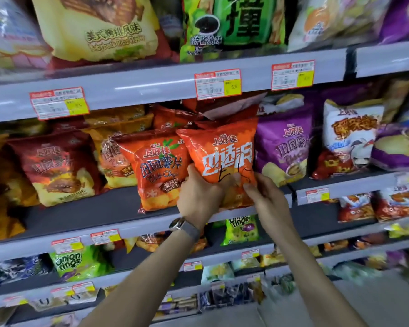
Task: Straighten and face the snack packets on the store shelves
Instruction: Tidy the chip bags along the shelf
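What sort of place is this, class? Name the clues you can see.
Probably a shop's snack aisle: tiered shelves lined with chip bags, red-and-yellow price tags on the shelf edges, and a left hand and right hand gripping an orange packet.

Grey shelf tiers [151,83], red-and-yellow price tags [217,84], pale floor [376,291] lower right

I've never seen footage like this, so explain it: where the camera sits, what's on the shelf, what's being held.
No machine here: one camera worn on a person's head looks forward and down at store shelves. The left hand, wearing a wristwatch, and the right hand both grip the lower part of a puffy orange plastic snack packet with white lettering, at the front of the grey middle shelf. A red-orange tomato chip packet stands on its left, a purple chip packet on its right. Red-and-yellow price tags line the shelf edge above.
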Demonstrator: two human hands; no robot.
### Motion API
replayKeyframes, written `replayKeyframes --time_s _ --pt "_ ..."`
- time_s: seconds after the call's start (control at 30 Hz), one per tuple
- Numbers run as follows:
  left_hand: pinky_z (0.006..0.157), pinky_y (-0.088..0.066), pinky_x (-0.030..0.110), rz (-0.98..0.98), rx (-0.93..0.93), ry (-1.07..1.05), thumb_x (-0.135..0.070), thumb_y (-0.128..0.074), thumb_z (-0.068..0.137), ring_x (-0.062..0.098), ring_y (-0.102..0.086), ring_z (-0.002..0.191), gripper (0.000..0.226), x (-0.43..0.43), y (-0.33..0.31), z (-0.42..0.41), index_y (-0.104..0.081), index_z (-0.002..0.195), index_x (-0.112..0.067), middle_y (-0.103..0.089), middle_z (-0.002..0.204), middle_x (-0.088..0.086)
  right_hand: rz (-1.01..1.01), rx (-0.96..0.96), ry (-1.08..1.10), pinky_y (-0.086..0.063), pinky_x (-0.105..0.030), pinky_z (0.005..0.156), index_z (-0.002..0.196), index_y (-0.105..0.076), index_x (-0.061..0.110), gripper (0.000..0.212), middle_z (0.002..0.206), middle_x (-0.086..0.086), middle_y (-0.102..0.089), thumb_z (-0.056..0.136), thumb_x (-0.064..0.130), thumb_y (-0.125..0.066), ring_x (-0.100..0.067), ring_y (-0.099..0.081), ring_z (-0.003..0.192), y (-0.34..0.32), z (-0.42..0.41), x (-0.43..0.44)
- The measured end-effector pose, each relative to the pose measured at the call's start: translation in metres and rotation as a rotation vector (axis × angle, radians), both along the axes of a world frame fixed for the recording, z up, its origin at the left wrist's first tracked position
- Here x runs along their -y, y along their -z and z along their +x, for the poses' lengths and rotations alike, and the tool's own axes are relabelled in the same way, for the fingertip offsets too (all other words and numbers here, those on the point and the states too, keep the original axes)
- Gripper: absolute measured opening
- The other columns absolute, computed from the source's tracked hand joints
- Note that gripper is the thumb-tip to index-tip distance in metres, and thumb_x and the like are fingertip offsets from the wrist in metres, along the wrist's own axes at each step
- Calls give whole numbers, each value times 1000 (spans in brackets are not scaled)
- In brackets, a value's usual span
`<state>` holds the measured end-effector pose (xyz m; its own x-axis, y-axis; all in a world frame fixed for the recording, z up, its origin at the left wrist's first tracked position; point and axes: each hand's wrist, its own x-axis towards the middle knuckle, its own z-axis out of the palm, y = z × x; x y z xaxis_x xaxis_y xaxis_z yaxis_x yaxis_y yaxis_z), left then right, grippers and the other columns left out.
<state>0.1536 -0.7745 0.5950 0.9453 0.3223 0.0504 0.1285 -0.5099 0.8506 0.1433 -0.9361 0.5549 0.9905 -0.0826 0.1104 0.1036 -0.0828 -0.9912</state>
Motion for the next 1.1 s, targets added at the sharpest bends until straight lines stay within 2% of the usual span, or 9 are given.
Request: replayKeyframes --time_s 0.1,0.2,0.3,0.4,0.5,0.6,0.73,0.97,1.1 --pt "89 -61 49 -7 -7 -8 -88 -78 50 30 -72 103 103 4 -4 8 -47 128 -28 -72 120 -1 -49 15 -5 -54 -32 99 132 -64 39 62 115 22 -73 78 71 -66 4 -67 107 -5 10 0" --pt "88 -61 47 4 32 23 -76 -86 59 29 -71 104 94 6 -3 13 -45 128 -26 -71 121 -2 -60 12 -5 -54 -33 100 134 -62 38 58 116 22 -73 85 68 -70 4 -66 108 -1 18 3" --pt "86 -62 48 33 40 66 -86 -78 50 28 -71 103 103 10 -1 13 -44 128 -28 -71 118 -4 -52 26 26 -56 -34 100 136 -61 35 54 117 23 -73 88 59 -72 5 -67 109 5 22 5" --pt "87 -63 47 43 43 99 -81 -83 55 25 -72 103 100 8 3 17 -44 130 -27 -70 118 -6 -60 45 25 -55 -30 98 140 -58 31 52 119 23 -72 93 48 -72 6 -66 110 10 23 6" --pt "90 -61 45 68 28 133 -70 -87 67 24 -70 105 93 1 7 16 -45 134 -22 -70 121 -5 -85 33 9 -52 -23 96 144 -54 32 56 119 27 -69 93 46 -72 12 -63 108 13 22 4" --pt "88 -59 38 104 10 182 -68 -85 73 11 -67 94 87 -11 14 15 -45 135 -22 -66 117 -11 -102 2 -13 -53 -27 97 144 -54 34 57 119 25 -71 92 47 -73 8 -65 108 19 21 5" --pt "90 -62 43 76 -1 202 -68 -81 77 18 -72 104 83 -24 20 12 -50 139 -23 -71 122 -8 -136 -17 -48 -54 -27 98 141 -56 35 49 120 24 -71 96 45 -71 6 -66 109 23 22 6" --pt "86 -62 41 83 -27 246 -67 -74 86 15 -73 96 73 -28 26 4 -52 140 -24 -75 114 -10 -210 -49 -41 -46 -13 88 146 -51 35 51 119 31 -66 99 48 -65 17 -60 107 19 20 3" --pt "67 -56 29 209 24 284 -57 -70 93 11 -70 81 53 -34 24 -8 -53 133 -26 -74 104 -13 -314 -84 -36 -42 -13 85 146 -50 33 47 115 29 -61 102 47 -60 -2 -59 110 13 13 7"
